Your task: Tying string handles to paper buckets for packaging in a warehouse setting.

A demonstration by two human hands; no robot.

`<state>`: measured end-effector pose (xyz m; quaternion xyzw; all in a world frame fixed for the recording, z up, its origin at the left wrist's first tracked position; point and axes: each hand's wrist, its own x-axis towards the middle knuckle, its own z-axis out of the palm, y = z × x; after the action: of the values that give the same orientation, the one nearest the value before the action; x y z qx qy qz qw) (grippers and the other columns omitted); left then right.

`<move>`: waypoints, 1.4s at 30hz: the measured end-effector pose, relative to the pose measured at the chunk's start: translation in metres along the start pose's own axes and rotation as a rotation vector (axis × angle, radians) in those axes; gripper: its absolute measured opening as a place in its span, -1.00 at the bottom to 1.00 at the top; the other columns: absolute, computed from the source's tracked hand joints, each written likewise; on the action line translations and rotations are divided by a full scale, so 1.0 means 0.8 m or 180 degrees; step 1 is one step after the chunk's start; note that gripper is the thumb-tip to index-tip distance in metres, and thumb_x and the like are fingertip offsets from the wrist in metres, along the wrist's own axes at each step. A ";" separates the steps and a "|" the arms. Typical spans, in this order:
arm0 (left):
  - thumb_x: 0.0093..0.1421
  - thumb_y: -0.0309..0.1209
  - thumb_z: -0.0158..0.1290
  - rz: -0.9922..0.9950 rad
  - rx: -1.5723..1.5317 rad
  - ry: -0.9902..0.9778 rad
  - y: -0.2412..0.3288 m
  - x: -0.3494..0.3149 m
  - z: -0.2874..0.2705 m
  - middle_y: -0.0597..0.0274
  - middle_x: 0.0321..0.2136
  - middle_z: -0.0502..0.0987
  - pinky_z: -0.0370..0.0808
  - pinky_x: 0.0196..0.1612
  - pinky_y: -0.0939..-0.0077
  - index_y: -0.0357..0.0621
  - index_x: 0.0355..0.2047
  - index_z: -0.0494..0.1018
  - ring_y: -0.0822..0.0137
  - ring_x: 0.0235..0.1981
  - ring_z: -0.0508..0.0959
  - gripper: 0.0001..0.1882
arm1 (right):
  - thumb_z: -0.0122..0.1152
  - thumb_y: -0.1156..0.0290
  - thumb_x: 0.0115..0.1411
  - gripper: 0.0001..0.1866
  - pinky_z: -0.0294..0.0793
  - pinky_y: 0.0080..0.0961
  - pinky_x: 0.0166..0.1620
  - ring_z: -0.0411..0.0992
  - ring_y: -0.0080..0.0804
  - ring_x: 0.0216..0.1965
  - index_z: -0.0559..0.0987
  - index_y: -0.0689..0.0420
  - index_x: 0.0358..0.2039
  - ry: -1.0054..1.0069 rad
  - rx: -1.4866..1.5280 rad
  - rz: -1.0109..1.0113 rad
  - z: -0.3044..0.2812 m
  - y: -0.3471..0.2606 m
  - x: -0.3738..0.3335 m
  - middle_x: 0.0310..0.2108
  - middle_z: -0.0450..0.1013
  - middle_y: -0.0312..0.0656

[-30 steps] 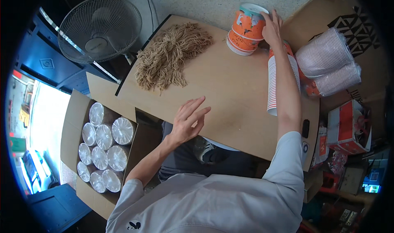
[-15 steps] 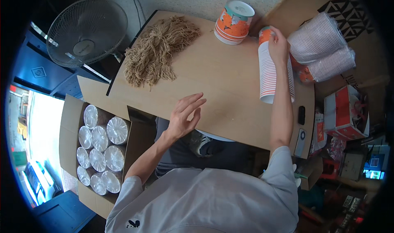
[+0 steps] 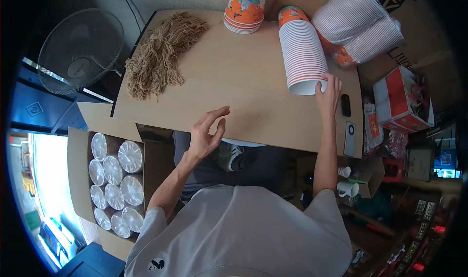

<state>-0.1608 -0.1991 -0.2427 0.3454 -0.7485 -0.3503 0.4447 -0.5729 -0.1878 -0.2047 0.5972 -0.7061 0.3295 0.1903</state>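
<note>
A long stack of white-rimmed paper cups lies on its side at the table's right, its far end orange and its open end facing me. My right hand is at that open end, thumb over the mouth and fingers along the outer right side, with the nearest cup's rim between them. Over the table's front edge hovers my left hand, empty, its fingers and thumb apart. A shorter upright stack of orange paper tubs, bottoms up, stands at the back.
A bundle of tan cords lies on the table. Wrapped cup stacks are at the back right. An open carton of wrapped cylinders and a fan stand left. A black object and a silver remote lie right.
My right hand has come from the far end of the cup stack to its near, open end. My left hand stays raised and open. The whole view has shifted slightly.
</note>
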 end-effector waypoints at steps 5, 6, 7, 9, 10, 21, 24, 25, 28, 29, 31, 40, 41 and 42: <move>0.28 -0.63 0.12 -0.0063 -0.0021 -0.0059 0.016 -0.015 -0.002 0.08 -0.06 0.71 0.60 0.10 0.30 -0.16 0.14 0.57 0.10 0.01 0.70 -0.59 | 0.32 0.57 0.19 -0.80 0.44 -0.10 0.00 0.46 -0.02 -0.11 0.54 0.16 -0.18 0.0134 -0.0190 -0.0390 0.006 0.020 0.003 -0.21 0.51 -0.13; 0.28 -0.62 0.12 -0.0067 -0.0008 -0.0080 0.017 -0.017 -0.002 0.09 -0.06 0.71 0.60 0.10 0.29 -0.15 0.15 0.57 0.10 0.01 0.70 -0.58 | 0.32 0.57 0.19 -0.80 0.44 -0.10 0.00 0.46 -0.02 -0.11 0.54 0.16 -0.18 0.0144 -0.0174 -0.0392 0.006 0.023 0.002 -0.21 0.51 -0.13; 0.28 -0.62 0.12 -0.0079 0.0007 -0.0095 0.019 -0.020 -0.002 0.10 -0.06 0.71 0.60 0.10 0.29 -0.14 0.16 0.56 0.11 0.01 0.70 -0.58 | 0.32 0.57 0.20 -0.82 0.45 -0.11 -0.01 0.45 -0.02 -0.12 0.55 0.16 -0.19 0.0077 -0.0223 -0.0464 0.006 0.023 0.001 -0.21 0.50 -0.12; 0.29 -0.61 0.12 -0.0074 0.0048 -0.0110 0.024 -0.021 -0.002 0.11 -0.07 0.72 0.60 0.10 0.29 -0.13 0.16 0.56 0.11 0.00 0.70 -0.58 | 0.31 0.58 0.21 -0.84 0.46 -0.11 -0.03 0.45 -0.03 -0.13 0.56 0.16 -0.19 0.0014 -0.0263 -0.0537 0.004 0.026 -0.001 -0.22 0.50 -0.10; 0.29 -0.60 0.12 -0.0064 0.0067 -0.0136 0.027 -0.021 -0.001 0.12 -0.07 0.72 0.60 0.09 0.29 -0.13 0.17 0.56 0.12 0.00 0.70 -0.57 | 0.30 0.59 0.20 -0.82 0.48 -0.12 -0.04 0.45 -0.03 -0.13 0.58 0.17 -0.17 -0.0009 -0.0197 -0.0630 0.001 0.026 -0.001 -0.24 0.49 -0.09; 0.29 -0.58 0.15 0.0080 -0.0024 -0.0377 0.046 -0.014 0.020 0.13 -0.06 0.71 0.61 0.08 0.28 -0.14 0.15 0.56 0.09 -0.01 0.69 -0.59 | 0.27 0.69 0.12 -0.52 0.54 -0.23 -0.19 0.48 -0.13 -0.26 0.71 0.04 0.06 -0.0302 0.0294 -0.0876 -0.066 0.018 -0.035 -0.33 0.46 -0.15; 0.29 -0.57 0.15 0.0031 0.0008 -0.0388 0.045 -0.017 0.016 0.12 -0.06 0.71 0.61 0.10 0.27 -0.15 0.14 0.57 0.08 0.00 0.69 -0.61 | 0.28 0.65 0.12 -0.63 0.56 -0.27 -0.24 0.53 -0.20 -0.34 0.75 0.10 -0.06 -0.0121 0.0457 -0.0580 -0.092 -0.013 -0.045 -0.39 0.47 -0.15; 0.29 -0.57 0.15 -0.0011 0.0030 -0.0414 0.046 -0.017 0.014 0.11 -0.06 0.71 0.60 0.10 0.27 -0.16 0.13 0.57 0.07 0.01 0.69 -0.62 | 0.28 0.65 0.12 -0.63 0.56 -0.27 -0.24 0.53 -0.20 -0.34 0.75 0.10 -0.06 -0.0142 0.0471 -0.0584 -0.099 -0.028 -0.041 -0.39 0.47 -0.15; 0.30 -0.56 0.14 -0.0115 0.0106 -0.0241 0.042 -0.019 0.005 0.08 -0.06 0.71 0.60 0.11 0.27 -0.18 0.07 0.60 0.06 0.02 0.68 -0.67 | 0.23 0.59 0.27 -0.73 0.56 -0.43 -0.24 0.58 -0.28 -0.34 0.70 0.22 -0.03 -0.0492 0.1210 0.0258 -0.101 -0.080 -0.029 -0.27 0.59 -0.06; 0.31 -0.55 0.14 -0.0126 0.0056 -0.0169 0.040 -0.018 0.005 0.05 -0.06 0.70 0.60 0.10 0.28 -0.19 0.06 0.61 0.05 0.02 0.69 -0.69 | 0.21 0.58 0.28 -0.72 0.55 -0.45 -0.25 0.58 -0.38 -0.34 0.67 0.24 0.00 -0.0801 0.1618 0.0573 -0.088 -0.084 -0.031 -0.26 0.61 -0.09; 0.32 -0.55 0.14 -0.0172 0.0128 -0.0024 0.044 -0.019 -0.003 0.04 -0.06 0.70 0.59 0.10 0.29 -0.19 0.05 0.61 0.05 0.01 0.69 -0.70 | 0.17 0.59 0.29 -0.66 0.53 -0.52 -0.26 0.53 -0.58 -0.33 0.59 0.35 0.07 -0.1606 0.2672 0.1261 -0.058 -0.105 -0.027 -0.29 0.63 -0.18; 0.37 -0.52 0.12 -0.0931 0.0253 0.0639 0.023 -0.033 -0.073 0.06 -0.07 0.72 0.69 -0.10 0.38 -0.19 0.05 0.62 0.24 -0.10 0.75 -0.73 | 0.14 0.52 0.31 -0.69 0.48 -0.55 -0.56 0.50 -0.57 -0.54 0.60 0.35 0.03 -0.2497 0.2994 0.1764 0.046 -0.174 -0.017 -0.42 0.58 -0.20; 0.37 -0.53 0.12 -0.0788 0.0345 0.0767 0.006 -0.036 -0.083 0.07 -0.09 0.73 0.69 -0.09 0.37 -0.19 0.04 0.63 0.25 -0.09 0.75 -0.74 | 0.16 0.50 0.33 -0.69 0.48 -0.54 -0.56 0.51 -0.57 -0.51 0.60 0.34 0.05 -0.2409 0.2860 0.1690 0.051 -0.175 -0.016 -0.39 0.59 -0.20; 0.37 -0.53 0.11 -0.0643 0.0435 0.0887 -0.013 -0.037 -0.094 0.08 -0.10 0.73 0.69 -0.09 0.37 -0.19 0.04 0.64 0.25 -0.09 0.75 -0.74 | 0.16 0.50 0.33 -0.69 0.48 -0.54 -0.56 0.51 -0.57 -0.51 0.60 0.34 0.05 -0.2453 0.2880 0.1660 0.057 -0.175 -0.017 -0.39 0.59 -0.20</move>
<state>-0.0792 -0.1962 -0.2367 0.4935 -0.6632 -0.2902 0.4821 -0.4286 -0.2196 -0.2125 0.5027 -0.6370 0.3920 -0.4333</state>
